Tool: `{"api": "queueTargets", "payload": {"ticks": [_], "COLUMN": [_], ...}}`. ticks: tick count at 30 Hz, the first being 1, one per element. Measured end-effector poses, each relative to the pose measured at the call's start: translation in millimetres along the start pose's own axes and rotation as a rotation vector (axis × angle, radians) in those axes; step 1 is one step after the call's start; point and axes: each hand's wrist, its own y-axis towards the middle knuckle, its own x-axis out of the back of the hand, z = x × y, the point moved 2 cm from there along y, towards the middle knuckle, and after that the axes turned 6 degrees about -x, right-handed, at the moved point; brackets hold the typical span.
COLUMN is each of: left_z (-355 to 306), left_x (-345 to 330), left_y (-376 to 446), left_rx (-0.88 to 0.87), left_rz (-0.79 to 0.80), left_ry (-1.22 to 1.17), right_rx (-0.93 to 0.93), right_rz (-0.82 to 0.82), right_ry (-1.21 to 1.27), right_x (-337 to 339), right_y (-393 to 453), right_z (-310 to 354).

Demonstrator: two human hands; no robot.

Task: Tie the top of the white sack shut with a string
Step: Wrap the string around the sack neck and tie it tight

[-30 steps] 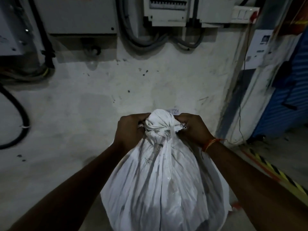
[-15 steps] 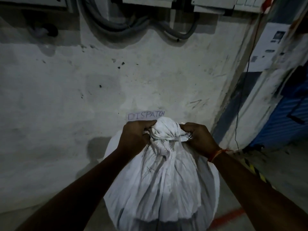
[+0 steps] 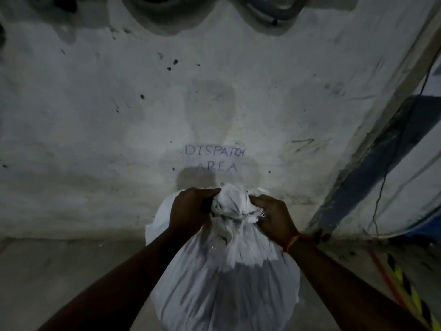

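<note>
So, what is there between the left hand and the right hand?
In the head view, the bunched neck of the white sack sits between the left hand and right hand; both grip it.

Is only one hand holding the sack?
No, the left hand and right hand both grip the white sack at its bunched neck.

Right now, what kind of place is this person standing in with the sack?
Probably a warehouse or factory dispatch corner. A paper sign on the scuffed wall reads DISPATCH AREA, yellow-and-black hazard tape marks the floor, and thick cables hang above the tied white sack.
</note>
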Motion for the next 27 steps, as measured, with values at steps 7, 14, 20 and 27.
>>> {"api": "queueTargets", "payload": {"ticks": [7, 14, 20, 27], "left_z": [55, 119, 158, 176], "left_x": [-127, -276, -368, -404], "left_y": [-54, -143, -205, -212], "left_rx": [0.191, 0.277, 0.355, 0.473], "left_rz": [0.099, 0.249, 0.255, 0.201], "left_ry": [-0.025, -0.061, -0.091, -0.12], "right_rx": [-0.192, -0.236, -0.312, -0.41], "right_rz": [0.131, 0.191, 0.229, 0.224], "right_ry": [-0.009, -0.098, -0.116, -0.042], "right_x": [-102, -229, -307, -344], "right_y": [-38, -110, -158, -162], "right_z": [-118, -230, -298, -321]}}
